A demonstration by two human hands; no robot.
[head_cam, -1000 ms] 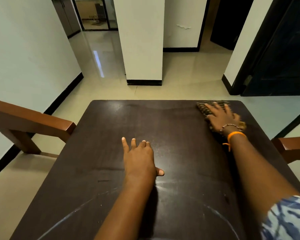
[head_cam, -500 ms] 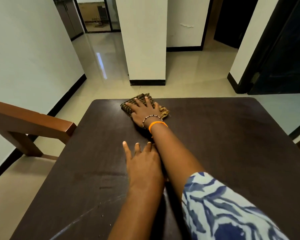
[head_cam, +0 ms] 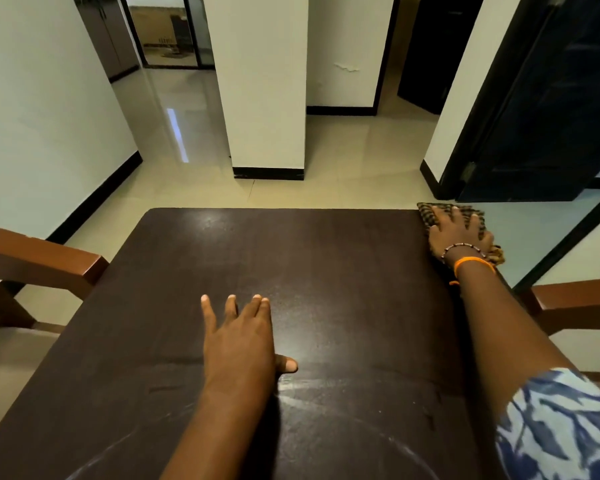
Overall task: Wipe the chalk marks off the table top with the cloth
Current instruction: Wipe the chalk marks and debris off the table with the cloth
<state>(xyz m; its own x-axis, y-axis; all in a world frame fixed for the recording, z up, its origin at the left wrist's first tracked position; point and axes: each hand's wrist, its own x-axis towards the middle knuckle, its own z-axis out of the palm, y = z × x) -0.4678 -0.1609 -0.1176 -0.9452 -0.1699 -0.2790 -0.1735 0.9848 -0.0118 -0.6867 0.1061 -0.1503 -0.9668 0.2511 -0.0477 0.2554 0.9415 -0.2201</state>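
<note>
While pressed flat: right hand [head_cam: 459, 233] spread atop cloth [head_cam: 430, 216], bench [head_cam: 326, 271] far right corner.
Cloth: soft, light; likely bunches, so pin by palm.
Left hand [head_cam: 239, 337]: flat, splayed, empty.
Chalk marks [head_cam: 326, 384]: near edge.

Right hand [head_cam: 459, 233] hid most of cloth [head_cam: 430, 216]; desk [head_cam: 326, 271] near edge and chalk arcs [head_cam: 326, 384] cut off at bottom.

Two brown wooden chair arms [head_cam: 39, 258] [head_cam: 575, 296], a white pillar [head_cam: 264, 84] and a dark door [head_cam: 551, 98] are seen.
</note>
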